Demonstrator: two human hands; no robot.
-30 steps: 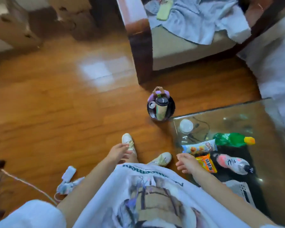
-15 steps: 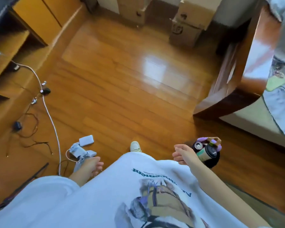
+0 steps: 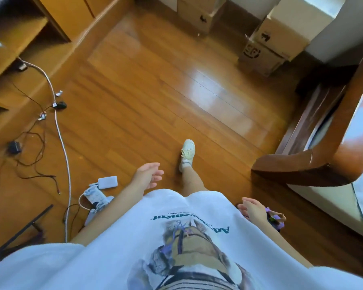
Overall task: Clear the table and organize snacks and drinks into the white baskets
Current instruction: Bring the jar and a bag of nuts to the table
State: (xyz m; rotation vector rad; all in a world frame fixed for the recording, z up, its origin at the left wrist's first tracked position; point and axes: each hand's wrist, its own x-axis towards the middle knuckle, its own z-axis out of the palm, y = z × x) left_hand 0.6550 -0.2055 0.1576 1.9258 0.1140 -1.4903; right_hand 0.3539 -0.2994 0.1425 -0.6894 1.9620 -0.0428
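My left hand (image 3: 148, 175) hangs over the wooden floor with its fingers apart and nothing in it. My right hand (image 3: 253, 210) is low at the right, fingers spread and empty, right in front of a small dark bin (image 3: 277, 221) on the floor that has purple bits at its rim. The hand hides most of that bin. The glass table, the snacks, the bottles and the white baskets are out of the head view.
Wooden floor (image 3: 155, 97) stretches ahead. Cables and a white power strip (image 3: 95, 196) lie at the left beside a wooden shelf unit (image 3: 19, 38). Cardboard boxes (image 3: 268, 45) stand at the back. A dark wooden bed frame (image 3: 314, 164) borders the right.
The view has swung left, away from the glass table with snacks and bottles. The dark bin slid from centre to lower right. My right foot has stepped forward, and both hands have opened.
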